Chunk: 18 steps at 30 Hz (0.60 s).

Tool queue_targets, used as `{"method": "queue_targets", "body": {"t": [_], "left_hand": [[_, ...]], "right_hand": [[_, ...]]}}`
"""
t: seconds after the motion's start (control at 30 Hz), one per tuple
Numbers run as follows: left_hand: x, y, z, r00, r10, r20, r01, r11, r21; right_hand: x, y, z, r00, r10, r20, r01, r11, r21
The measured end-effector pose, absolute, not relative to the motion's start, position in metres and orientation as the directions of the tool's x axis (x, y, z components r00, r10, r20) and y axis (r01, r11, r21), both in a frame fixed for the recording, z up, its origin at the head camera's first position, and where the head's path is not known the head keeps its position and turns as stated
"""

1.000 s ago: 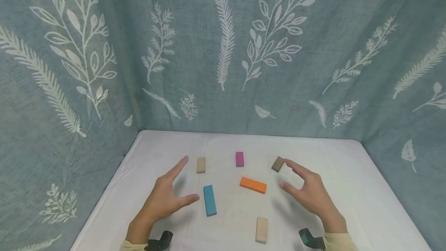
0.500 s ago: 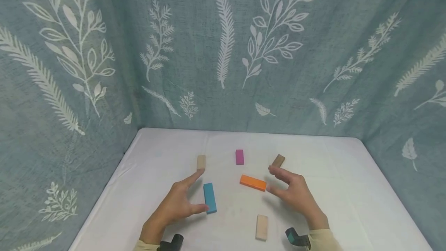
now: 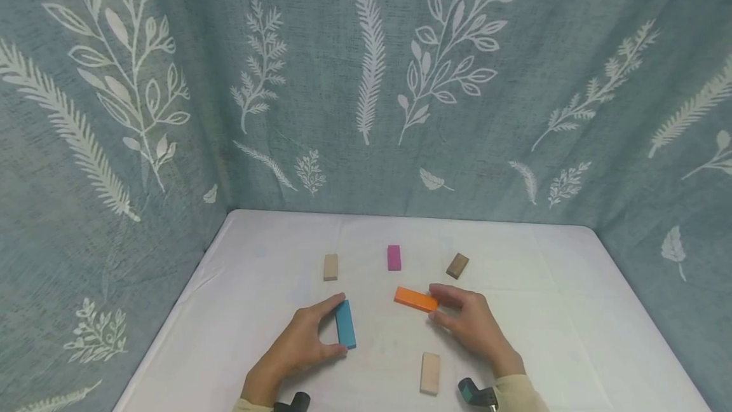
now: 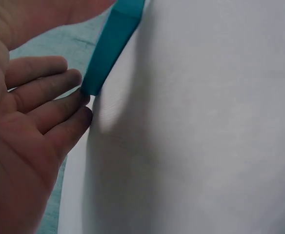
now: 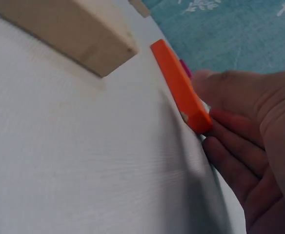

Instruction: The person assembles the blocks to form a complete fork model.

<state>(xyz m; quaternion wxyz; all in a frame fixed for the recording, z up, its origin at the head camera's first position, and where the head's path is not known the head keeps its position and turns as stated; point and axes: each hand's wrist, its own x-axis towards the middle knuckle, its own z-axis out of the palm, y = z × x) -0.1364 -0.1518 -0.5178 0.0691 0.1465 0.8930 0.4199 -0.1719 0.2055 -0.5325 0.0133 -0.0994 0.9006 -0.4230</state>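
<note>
My left hand [image 3: 311,334] spans the blue wooden block [image 3: 345,324] lengthwise, fingertips at its far end and thumb at its near end. In the left wrist view, fingertips meet one end of this block [image 4: 114,46], while the thumb's tip runs out of frame. On the other side, my right hand [image 3: 471,323] pinches the right end of the orange block [image 3: 413,298] between thumb and fingers. The right wrist view has the thumb along one side of that orange block [image 5: 177,85], fingers around its near end. Both blocks lie flat on the white cloth.
A pale wooden block [image 3: 430,373] lies near the front, between the hands. Farther back are a beige block [image 3: 330,267], a magenta block [image 3: 394,257] and a brown block [image 3: 457,266]. A green leaf-patterned curtain [image 3: 366,81] stands behind the white table [image 3: 274,240].
Both hands have moved inward and down. The left hand has come to the blue block and holds its ends; the right hand has left the brown block's side and grips the orange block.
</note>
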Motion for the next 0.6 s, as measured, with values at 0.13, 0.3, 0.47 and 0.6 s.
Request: {"method": "queue_targets", "body": {"t": [0.13, 0.3, 0.47, 0.6], "left_hand": [[-0.1363, -0.1499, -0.5196, -0.951, 0.309, -0.005, 0.195, 0.611, 0.767], [-0.1351, -0.1484, -0.5169, -0.953, 0.302, -0.018, 0.183, 0.623, 0.760], [-0.1354, -0.1468, -0.5175, -0.958, 0.287, -0.009, 0.185, 0.638, 0.747], [-0.1364, -0.1461, -0.5158, -0.962, 0.273, 0.014, 0.193, 0.643, 0.741]], "right_hand": [[-0.1722, 0.2036, -0.5348, -0.981, -0.175, 0.082, -0.177, 0.637, -0.751], [-0.1742, 0.2019, -0.5377, -0.978, -0.168, 0.120, -0.202, 0.663, -0.720], [-0.1730, 0.2027, -0.5372, -0.978, -0.152, 0.140, -0.206, 0.672, -0.711], [-0.1711, 0.2054, -0.5312, -0.983, -0.122, 0.133, -0.181, 0.675, -0.715]]}}
